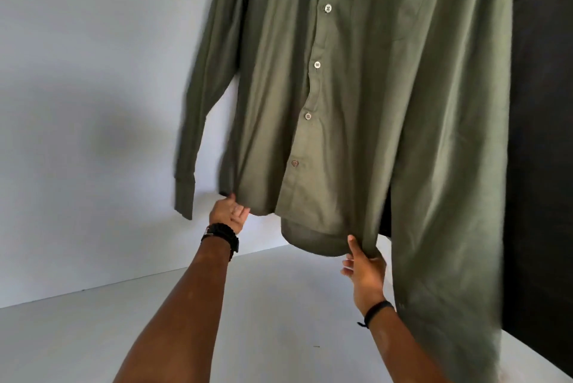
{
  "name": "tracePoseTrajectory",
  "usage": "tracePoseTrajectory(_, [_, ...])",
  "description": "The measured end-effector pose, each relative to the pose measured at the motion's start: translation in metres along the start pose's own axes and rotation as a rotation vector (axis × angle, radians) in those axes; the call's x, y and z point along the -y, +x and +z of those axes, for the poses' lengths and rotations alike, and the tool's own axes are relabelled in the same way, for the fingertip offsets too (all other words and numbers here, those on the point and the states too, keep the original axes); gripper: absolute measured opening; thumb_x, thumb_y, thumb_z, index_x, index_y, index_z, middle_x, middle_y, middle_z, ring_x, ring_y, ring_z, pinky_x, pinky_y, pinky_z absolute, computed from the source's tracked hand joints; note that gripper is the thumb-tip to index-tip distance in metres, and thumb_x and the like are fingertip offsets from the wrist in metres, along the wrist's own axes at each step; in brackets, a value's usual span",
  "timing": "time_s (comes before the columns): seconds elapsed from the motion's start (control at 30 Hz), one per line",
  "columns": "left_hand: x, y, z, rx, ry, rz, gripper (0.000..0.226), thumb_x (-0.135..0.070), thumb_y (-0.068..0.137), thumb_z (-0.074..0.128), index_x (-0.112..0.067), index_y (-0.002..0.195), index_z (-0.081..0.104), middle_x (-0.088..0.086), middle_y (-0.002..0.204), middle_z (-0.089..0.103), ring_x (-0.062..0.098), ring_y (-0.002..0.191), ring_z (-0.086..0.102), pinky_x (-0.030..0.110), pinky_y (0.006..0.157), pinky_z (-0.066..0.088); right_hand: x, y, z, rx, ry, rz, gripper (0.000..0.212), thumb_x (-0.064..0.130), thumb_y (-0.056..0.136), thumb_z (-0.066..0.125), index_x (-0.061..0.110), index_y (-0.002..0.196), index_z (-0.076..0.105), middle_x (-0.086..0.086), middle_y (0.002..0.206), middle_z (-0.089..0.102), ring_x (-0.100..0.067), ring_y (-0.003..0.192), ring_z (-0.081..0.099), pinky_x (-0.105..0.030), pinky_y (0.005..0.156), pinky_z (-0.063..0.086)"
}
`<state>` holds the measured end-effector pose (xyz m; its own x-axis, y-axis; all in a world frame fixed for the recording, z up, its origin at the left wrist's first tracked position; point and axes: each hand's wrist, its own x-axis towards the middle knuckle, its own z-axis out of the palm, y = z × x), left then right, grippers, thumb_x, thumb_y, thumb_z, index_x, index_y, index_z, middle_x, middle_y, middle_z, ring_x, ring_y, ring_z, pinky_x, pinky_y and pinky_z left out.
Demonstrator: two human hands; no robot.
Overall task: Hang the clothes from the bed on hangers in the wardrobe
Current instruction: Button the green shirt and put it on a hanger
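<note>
Nearest us, our right hand [366,271] pinches the bottom hem of the olive green shirt [356,103] between thumb and fingers, a thin black band [376,311] on its wrist. Farther off, our left hand [229,212], above a black braided bracelet [221,237], grips the hem's left corner. The buttoned shirt hangs in front of us, its top out of view, before a pale wall [93,72] and a dark panel [542,103].

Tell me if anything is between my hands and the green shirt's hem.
Nothing visible. The left hand pinches the green shirt at its hem's left corner, and the right hand grips the hem farther right.
</note>
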<state>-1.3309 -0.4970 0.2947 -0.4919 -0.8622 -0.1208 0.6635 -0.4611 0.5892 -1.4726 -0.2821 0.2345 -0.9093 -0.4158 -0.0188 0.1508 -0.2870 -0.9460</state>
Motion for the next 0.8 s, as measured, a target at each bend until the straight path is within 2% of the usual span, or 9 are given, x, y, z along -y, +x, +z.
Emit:
tracePoseTrajectory(0.1, [0.004, -0.009, 0.001, 0.024, 0.026, -0.111, 0.019, 0.004, 0.094, 0.039, -0.002, 0.099, 0.056, 0.009, 0.111, 0.056, 0.025, 0.099, 0.059, 0.017, 0.074, 0.051, -0.011, -0.021, 0.018, 0.242, 0.240, 0.484, 0.018, 0.016, 0.083, 0.072, 0.007, 0.080, 0.056, -0.010, 0.066, 0.054, -0.016, 0.047, 0.054, -0.023, 0.044, 0.048])
tracePoseTrajectory(0.17, [0.005, -0.010, 0.000, 0.069, 0.059, -0.149, 0.015, 0.003, 0.087, 0.040, -0.004, 0.085, 0.053, 0.013, 0.114, 0.056, 0.029, 0.094, 0.060, 0.032, 0.073, 0.055, -0.013, -0.040, 0.035, 0.464, 0.106, 0.590, 0.019, 0.017, 0.081, 0.075, 0.006, 0.086, 0.060, -0.014, 0.075, 0.061, -0.020, 0.058, 0.058, -0.027, 0.052, 0.053])
tracePoseTrajectory(0.23, [0.003, -0.008, 0.000, 0.073, 0.089, -0.155, 0.003, -0.010, 0.085, 0.047, -0.010, 0.087, 0.049, 0.017, 0.116, 0.055, 0.032, 0.104, 0.057, 0.045, 0.094, 0.047, -0.008, -0.046, 0.057, 0.559, 0.036, 0.517, 0.025, 0.021, 0.079, 0.076, 0.010, 0.096, 0.061, -0.010, 0.085, 0.060, -0.019, 0.069, 0.059, -0.029, 0.061, 0.055])
tracePoseTrajectory(0.3, [0.001, -0.001, 0.002, 0.066, 0.102, -0.157, 0.014, -0.023, 0.086, 0.056, -0.017, 0.095, 0.046, 0.017, 0.113, 0.054, 0.035, 0.108, 0.054, 0.049, 0.102, 0.041, 0.003, -0.043, 0.080, 0.535, 0.102, 0.420, 0.030, 0.025, 0.082, 0.073, 0.016, 0.105, 0.057, -0.005, 0.093, 0.057, -0.018, 0.082, 0.060, -0.030, 0.067, 0.054])
tracePoseTrajectory(0.4, [-0.003, 0.010, 0.009, 0.106, 0.127, -0.097, 0.008, -0.014, 0.093, 0.055, -0.012, 0.100, 0.059, 0.010, 0.102, 0.058, 0.024, 0.091, 0.059, 0.036, 0.083, 0.054, 0.021, -0.037, 0.097, 0.406, 0.235, 0.342, 0.027, 0.029, 0.089, 0.066, 0.013, 0.108, 0.056, -0.002, 0.095, 0.055, -0.017, 0.091, 0.058, -0.028, 0.066, 0.050])
tracePoseTrajectory(0.43, [-0.003, 0.017, 0.010, 0.114, 0.159, -0.043, 0.019, -0.006, 0.095, 0.049, -0.007, 0.109, 0.061, 0.007, 0.099, 0.060, 0.019, 0.084, 0.059, 0.028, 0.074, 0.056, 0.023, -0.035, 0.097, 0.342, 0.271, 0.304, 0.022, 0.028, 0.092, 0.062, 0.012, 0.105, 0.057, -0.002, 0.091, 0.055, -0.017, 0.091, 0.056, -0.028, 0.065, 0.049])
tracePoseTrajectory(0.53, [-0.006, 0.033, 0.011, -0.022, 0.392, 0.126, 0.038, 0.002, 0.096, 0.042, -0.004, 0.133, 0.050, 0.011, 0.107, 0.060, 0.021, 0.090, 0.056, 0.029, 0.083, 0.048, 0.015, -0.036, 0.086, 0.231, 0.235, 0.241, 0.013, 0.026, 0.097, 0.055, 0.015, 0.090, 0.057, -0.004, 0.082, 0.053, -0.016, 0.076, 0.054, -0.028, 0.063, 0.046])
tracePoseTrajectory(0.67, [0.007, 0.013, 0.006, -0.026, 0.691, 0.041, 0.040, -0.035, 0.101, 0.040, -0.014, 0.135, 0.037, 0.018, 0.113, 0.057, 0.034, 0.090, 0.060, 0.039, 0.072, 0.049, 0.005, -0.054, 0.063, 0.441, 0.084, 0.469, 0.011, 0.024, 0.094, 0.059, 0.016, 0.087, 0.056, -0.004, 0.080, 0.058, -0.016, 0.066, 0.054, -0.027, 0.059, 0.049])
tracePoseTrajectory(0.8, [0.040, -0.036, -0.014, -0.076, 0.975, 0.024, 0.043, -0.032, 0.098, 0.041, -0.011, 0.135, 0.034, 0.018, 0.106, 0.059, 0.032, 0.084, 0.059, 0.036, 0.073, 0.046, 0.003, -0.075, 0.045, 0.575, 0.010, 0.493, 0.011, 0.013, 0.095, 0.056, 0.010, 0.086, 0.061, -0.004, 0.073, 0.059, -0.012, 0.057, 0.054, -0.022, 0.052, 0.049])
